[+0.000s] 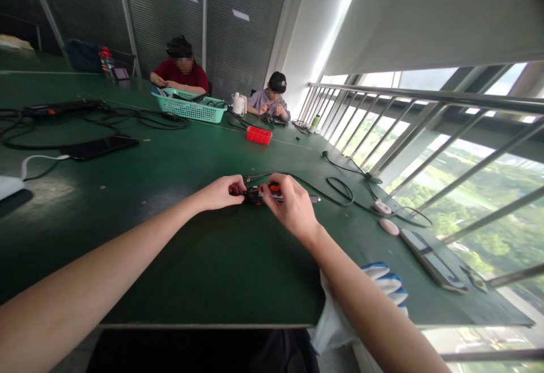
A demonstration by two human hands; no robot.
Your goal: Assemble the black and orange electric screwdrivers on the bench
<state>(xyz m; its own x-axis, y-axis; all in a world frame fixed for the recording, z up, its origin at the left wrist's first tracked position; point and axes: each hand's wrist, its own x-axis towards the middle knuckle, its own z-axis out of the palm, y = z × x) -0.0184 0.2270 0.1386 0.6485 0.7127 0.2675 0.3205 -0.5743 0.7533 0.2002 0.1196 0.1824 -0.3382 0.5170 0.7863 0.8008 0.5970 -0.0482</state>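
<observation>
Both my hands meet over a small black tool with an orange part (pixel 260 194), lying on the green table (pixel 191 259). My left hand (pixel 223 191) pinches its left end with closed fingers. My right hand (pixel 289 203) is curled over the tool's middle, fingertips on the orange part. A metal tip sticks out to the right of my right hand. A thin black cable (pixel 335 189) runs from the tool across the table toward the window side.
A phone-like flat device (pixel 431 259), two small pink objects (pixel 389 226) and white-blue gloves (pixel 386 282) lie at right. A red box (pixel 259 135), teal basket (pixel 189 106), dark tablet (pixel 100 147) and cables sit farther off. Two people work at the far end. A railing runs along the right.
</observation>
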